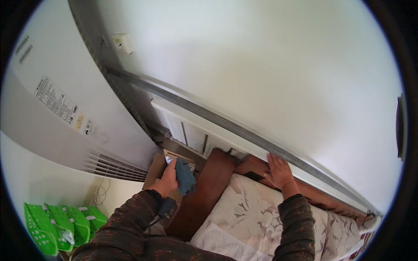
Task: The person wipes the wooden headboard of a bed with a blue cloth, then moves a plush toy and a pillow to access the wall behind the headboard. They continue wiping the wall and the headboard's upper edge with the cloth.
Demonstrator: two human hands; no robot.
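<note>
My left hand point(168, 177) grips a crumpled blue-grey cloth point(185, 176) above an open cardboard box point(156, 168). Light-coloured contents show in the box, but the hand and cloth hide most of them. My right hand point(280, 172) lies palm down with its fingertips on the white top edge of a radiator point(241, 143). That hand holds nothing. A grey pipe point(209, 117) runs along the wall just above the radiator.
On the left rises a white floor-standing air conditioner point(81, 98) with labels and a grille. Below are a brown wooden sofa arm point(199, 195) and a floral seat cushion point(248, 202). Green plastic bins point(62, 225) stand at lower left. A wall socket point(122, 43) is at upper left.
</note>
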